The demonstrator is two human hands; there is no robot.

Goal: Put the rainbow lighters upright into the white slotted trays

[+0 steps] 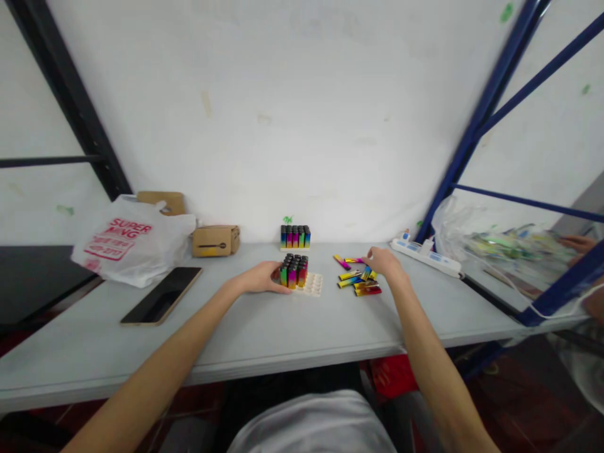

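Note:
Several shiny rainbow-coloured lighters (293, 272) with black tops stand upright in the left part of a white holder (314, 285) with round hollows; its right part shows bare hollows. My left hand (264, 277) curves around the left side of this group, thumb in front and fingers partly hidden behind. Over on the right, several loose lighters (357, 280) lie in a scattered pile. My right hand (381, 260) is above the back of that pile, its fingertips pinched at the end of a pink-and-yellow lighter (353, 260).
A second holder with upright lighters (295, 236) stands against the wall. Leftward are a cardboard box (216, 241), a white plastic bag (136, 239) and a phone (163, 296). A power strip (427, 255) lies at the right, near a blue rack post (465, 148). Another person's hand (579, 243) shows beyond.

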